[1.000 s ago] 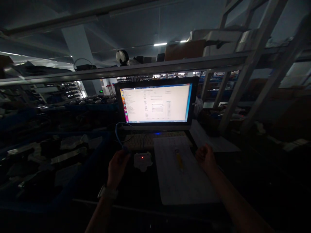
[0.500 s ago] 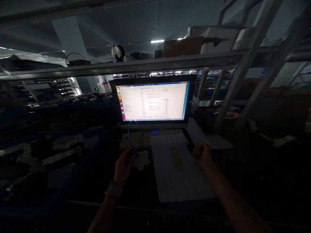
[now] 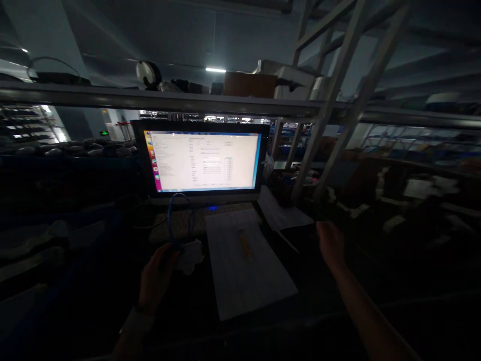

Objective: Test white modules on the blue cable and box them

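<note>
My left hand (image 3: 157, 273) is closed around the lower end of a blue cable (image 3: 170, 215), which arches up in front of the monitor (image 3: 203, 160). Right at its fingertips lies a small white device or housing (image 3: 190, 255); whether cable and device are joined is too dark to tell. My right hand (image 3: 330, 243) is apart on the right, past the paper sheets, blurred, with its fingers mostly hidden in shadow. Between the hands lies a printed sheet (image 3: 248, 283), with a small yellow item (image 3: 245, 244) on it.
A pale keyboard (image 3: 160, 228) sits below the screen, partly under the sheet. Another paper (image 3: 281, 213) lies to its right. At the left stands a dark blue bin (image 3: 107, 225) with pale parts. A metal shelf (image 3: 188, 103) crosses above, carrying a cardboard box (image 3: 250, 84). Several white pieces lie at right.
The view has swung to the right, so the monitor and bench sit further left. My right hand has moved right, away from the printed sheet. My left hand stays at the cable and white device.
</note>
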Demonstrator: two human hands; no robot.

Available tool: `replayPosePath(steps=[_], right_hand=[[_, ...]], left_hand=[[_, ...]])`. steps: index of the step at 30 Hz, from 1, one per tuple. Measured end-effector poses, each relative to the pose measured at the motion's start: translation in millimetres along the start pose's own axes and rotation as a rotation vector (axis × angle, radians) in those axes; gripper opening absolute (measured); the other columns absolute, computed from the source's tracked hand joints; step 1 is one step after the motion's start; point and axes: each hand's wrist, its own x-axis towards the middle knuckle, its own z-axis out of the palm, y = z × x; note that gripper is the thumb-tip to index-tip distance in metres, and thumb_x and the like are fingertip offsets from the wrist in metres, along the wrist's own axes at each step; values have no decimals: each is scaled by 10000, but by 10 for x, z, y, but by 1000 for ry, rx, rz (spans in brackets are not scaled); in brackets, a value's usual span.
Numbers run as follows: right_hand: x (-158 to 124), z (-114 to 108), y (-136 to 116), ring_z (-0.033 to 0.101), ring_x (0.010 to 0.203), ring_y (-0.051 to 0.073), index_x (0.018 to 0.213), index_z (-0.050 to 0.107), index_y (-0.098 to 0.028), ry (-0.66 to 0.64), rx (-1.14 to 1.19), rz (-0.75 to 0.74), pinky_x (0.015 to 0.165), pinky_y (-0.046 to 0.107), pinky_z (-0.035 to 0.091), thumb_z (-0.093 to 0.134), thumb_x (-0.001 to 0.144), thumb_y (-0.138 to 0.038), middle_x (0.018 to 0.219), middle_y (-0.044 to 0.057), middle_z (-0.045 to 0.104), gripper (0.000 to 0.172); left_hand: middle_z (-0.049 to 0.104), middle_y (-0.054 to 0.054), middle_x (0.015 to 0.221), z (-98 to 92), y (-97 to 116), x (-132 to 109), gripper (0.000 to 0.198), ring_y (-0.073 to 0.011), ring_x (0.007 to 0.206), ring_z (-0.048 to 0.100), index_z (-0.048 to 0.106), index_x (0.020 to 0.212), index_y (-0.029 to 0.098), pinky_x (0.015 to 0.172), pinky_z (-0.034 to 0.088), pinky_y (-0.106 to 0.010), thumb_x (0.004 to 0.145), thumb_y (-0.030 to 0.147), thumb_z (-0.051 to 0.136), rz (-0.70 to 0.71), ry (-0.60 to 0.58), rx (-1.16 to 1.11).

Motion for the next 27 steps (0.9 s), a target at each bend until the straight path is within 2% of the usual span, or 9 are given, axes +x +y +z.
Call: replayPosePath(steps=[3, 5, 7, 13, 18, 27], right_hand=[[-7, -343, 44, 532, 747, 214, 706, 593, -247, 53, -378, -273, 695, 346, 439, 667, 622, -459, 730, 30, 596, 241], [-21, -504, 153, 567, 838, 256, 761, 608, -246, 14, -684, -479, 799, 422, 436, 576, 694, -512, 823, 65, 636, 276], [-23, -606, 290, 589, 887, 270, 844, 622, -237, -26, -855, -580, 841, 457, 438, 483, 765, -520, 903, 86, 654, 325], [53, -672, 607, 558, 1077, 308, 1058, 633, -247, -149, -1016, -592, 905, 495, 445, 461, 778, -534, 1166, 103, 603, 436], [108, -698, 713, 575, 1080, 296, 1125, 614, -278, -295, -1026, -523, 894, 475, 477, 470, 768, -526, 1222, 93, 585, 458], [172, -743, 838, 600, 1034, 305, 1102, 621, -286, -274, -1029, -568, 842, 470, 509, 472, 763, -512, 1202, 85, 600, 434]], left_hand=[[692, -30, 927, 29, -78, -14, 420, -218, 867, 653, 601, 918, 243, 761, 539, -318, 719, 595, 484, 25, 28, 22], [694, -27, 920, 44, -121, -21, 419, -216, 853, 656, 603, 916, 251, 736, 544, -311, 721, 600, 477, 32, 33, 32], [696, -31, 923, 51, -148, -28, 409, -213, 851, 658, 606, 916, 250, 722, 547, -302, 727, 590, 478, 38, 28, 30], [697, -43, 927, 58, -177, -43, 408, -214, 849, 662, 613, 939, 232, 721, 554, -309, 741, 569, 495, 58, 22, 4], [699, -42, 909, 82, -194, -49, 394, -212, 822, 665, 625, 913, 232, 718, 556, -318, 744, 566, 505, 78, 43, -16], [696, -48, 939, 71, -165, -70, 374, -208, 853, 663, 623, 953, 223, 732, 557, -314, 771, 528, 507, 69, 23, -46]])
